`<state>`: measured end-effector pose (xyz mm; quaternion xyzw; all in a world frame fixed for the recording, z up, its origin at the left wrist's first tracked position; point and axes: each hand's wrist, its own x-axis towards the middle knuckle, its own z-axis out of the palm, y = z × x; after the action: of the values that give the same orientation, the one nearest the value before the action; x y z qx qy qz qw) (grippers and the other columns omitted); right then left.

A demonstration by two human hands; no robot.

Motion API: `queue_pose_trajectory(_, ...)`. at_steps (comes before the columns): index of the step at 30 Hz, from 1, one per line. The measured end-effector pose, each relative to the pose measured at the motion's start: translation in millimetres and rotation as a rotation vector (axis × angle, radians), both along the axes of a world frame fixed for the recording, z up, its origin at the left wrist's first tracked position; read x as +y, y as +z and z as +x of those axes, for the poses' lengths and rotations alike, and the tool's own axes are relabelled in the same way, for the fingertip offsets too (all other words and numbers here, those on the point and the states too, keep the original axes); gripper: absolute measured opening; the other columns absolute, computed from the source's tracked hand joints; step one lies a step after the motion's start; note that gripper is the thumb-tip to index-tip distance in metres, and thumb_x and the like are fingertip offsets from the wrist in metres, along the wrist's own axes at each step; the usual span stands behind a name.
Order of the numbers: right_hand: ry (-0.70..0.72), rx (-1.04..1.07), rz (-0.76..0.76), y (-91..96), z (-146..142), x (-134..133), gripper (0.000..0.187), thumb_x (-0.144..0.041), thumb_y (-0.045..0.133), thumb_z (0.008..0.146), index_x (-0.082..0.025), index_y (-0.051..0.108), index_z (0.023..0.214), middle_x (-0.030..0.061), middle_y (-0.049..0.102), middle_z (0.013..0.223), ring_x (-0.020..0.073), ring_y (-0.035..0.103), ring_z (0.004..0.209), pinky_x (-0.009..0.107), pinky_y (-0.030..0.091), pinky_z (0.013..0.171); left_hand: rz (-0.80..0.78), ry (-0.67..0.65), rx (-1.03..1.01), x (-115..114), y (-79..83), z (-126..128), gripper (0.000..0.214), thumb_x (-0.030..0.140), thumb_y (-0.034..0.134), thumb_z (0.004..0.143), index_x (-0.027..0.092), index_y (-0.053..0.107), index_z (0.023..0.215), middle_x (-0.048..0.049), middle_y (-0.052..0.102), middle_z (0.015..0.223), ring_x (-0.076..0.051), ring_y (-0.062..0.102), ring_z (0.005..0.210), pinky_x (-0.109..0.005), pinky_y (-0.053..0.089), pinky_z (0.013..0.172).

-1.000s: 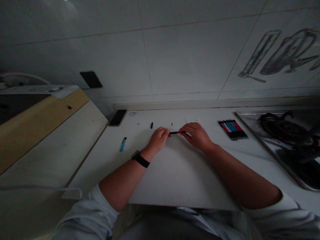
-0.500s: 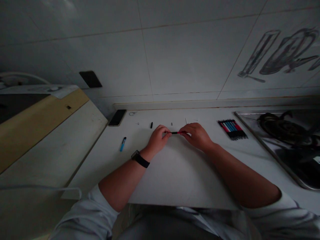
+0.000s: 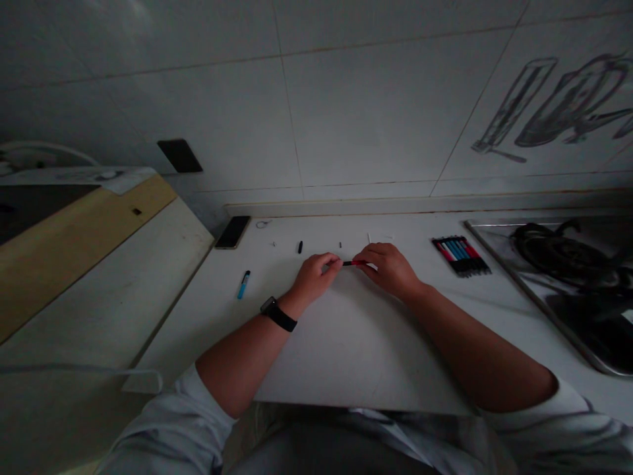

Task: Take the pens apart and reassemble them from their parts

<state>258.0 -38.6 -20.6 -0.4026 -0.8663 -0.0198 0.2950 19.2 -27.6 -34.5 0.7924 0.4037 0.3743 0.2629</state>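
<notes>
Both hands meet over the white counter (image 3: 346, 336) around a thin red and black pen (image 3: 354, 263). My left hand (image 3: 316, 276), with a black watch on its wrist, pinches the pen's left end with closed fingers. My right hand (image 3: 388, 265) curls closed round the pen's right end. Only the short middle stretch of the pen shows between the two hands. A small black pen cap (image 3: 300, 247) lies just beyond my left hand.
A row of several red and blue pens (image 3: 461, 255) lies to the right. A blue pen piece (image 3: 243, 284) lies to the left, a dark phone (image 3: 233, 232) at the back left. A stove burner (image 3: 558, 254) is at the right. Tiny small parts dot the counter's back.
My left hand has slid a little to the right along the pen, so less of the pen shows between the hands. My right hand has stayed put.
</notes>
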Motion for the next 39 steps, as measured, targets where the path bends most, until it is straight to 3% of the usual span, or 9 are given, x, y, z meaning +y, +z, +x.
queue_pose_trajectory(5,0.009,0.003,-0.002,0.1,-0.2,-0.4,0.016,-0.027,0.063,0.099,-0.022,0.078,0.103,0.0074,0.077,0.096,0.0223,0.068,0.087,0.036,0.045,0.083,-0.070,0.004,0.000,-0.9,1.5,0.3,0.015,0.026,0.062,0.098,0.021,0.074,0.090,-0.0016,0.077,0.087,-0.019,0.071,0.087,-0.033,0.054,0.086)
queue_pose_trajectory(11,0.026,0.063,-0.089,0.4,-2.3,-0.3,0.020,-0.028,0.061,0.100,-0.023,0.080,0.103,0.0056,0.078,0.093,0.0202,0.069,0.081,0.033,0.047,0.079,0.040,0.067,0.012,0.9,-0.2,-1.0,0.010,0.019,0.073,0.091,0.023,0.076,0.100,-0.0029,0.078,0.100,-0.021,0.071,0.098,-0.037,0.055,0.093)
queue_pose_trajectory(16,0.025,0.130,-0.192,0.7,-3.6,-0.4,0.020,-0.030,0.062,0.099,-0.023,0.081,0.103,0.0050,0.078,0.092,0.0189,0.069,0.080,0.031,0.049,0.076,0.097,0.068,0.000,0.0,2.0,-3.2,0.012,0.017,0.075,0.090,0.024,0.076,0.098,-0.0023,0.078,0.098,-0.021,0.070,0.098,-0.038,0.054,0.095)
queue_pose_trajectory(24,0.016,0.075,-0.059,-0.4,-1.5,0.4,0.019,-0.028,0.060,0.100,-0.021,0.077,0.104,0.0097,0.075,0.096,0.0230,0.067,0.088,0.036,0.048,0.083,0.007,0.025,-0.095,2.5,-7.4,-1.3,0.022,0.023,0.073,0.091,0.023,0.072,0.113,-0.0043,0.077,0.103,-0.019,0.072,0.096,-0.038,0.057,0.094)
queue_pose_trajectory(31,0.016,0.058,-0.048,0.0,-1.6,-0.2,0.020,-0.029,0.060,0.100,-0.022,0.079,0.103,0.0079,0.076,0.092,0.0221,0.068,0.083,0.036,0.047,0.081,0.003,0.039,-0.061,1.2,-3.6,-0.7,0.007,0.022,0.073,0.092,0.022,0.075,0.098,-0.0026,0.078,0.098,-0.020,0.072,0.095,-0.037,0.056,0.092)
queue_pose_trajectory(39,0.036,0.158,-0.187,2.8,-6.1,-2.1,0.021,-0.031,0.061,0.099,-0.023,0.081,0.101,0.0050,0.078,0.089,0.0192,0.070,0.078,0.031,0.049,0.074,0.094,0.076,-0.029,1.4,0.3,-3.5,0.006,0.019,0.077,0.088,0.022,0.076,0.093,-0.0028,0.078,0.094,-0.021,0.071,0.095,-0.039,0.055,0.092)
